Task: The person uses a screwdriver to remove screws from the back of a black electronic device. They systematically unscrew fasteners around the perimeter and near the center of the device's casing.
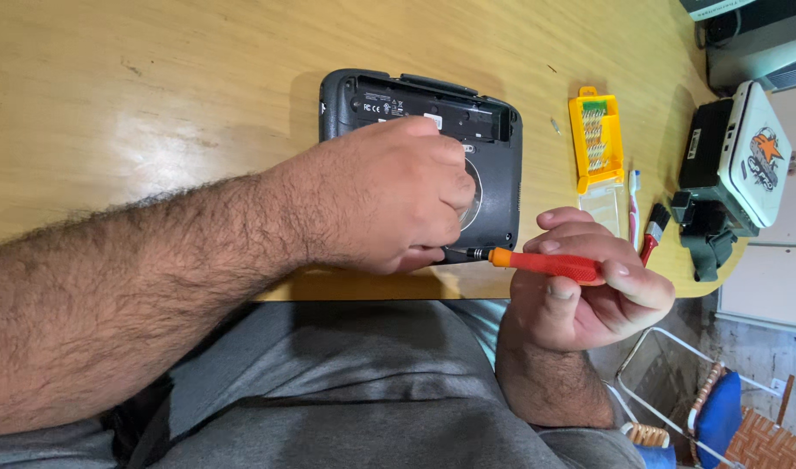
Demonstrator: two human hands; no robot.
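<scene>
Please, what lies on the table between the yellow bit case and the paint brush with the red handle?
In the head view, a toothbrush lies between the yellow bit case and the red-handled brush, above a clear lid.

Wooden table (155, 78) carries black device (493, 187), yellow bit case (597, 139), toothbrush (634, 204), brush (654, 230).

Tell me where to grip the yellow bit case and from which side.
Grip the yellow bit case across its long edges, coming from above. It lies flat on the wooden table, and its narrow width suits the fingers; a toothbrush lies close by.
</scene>
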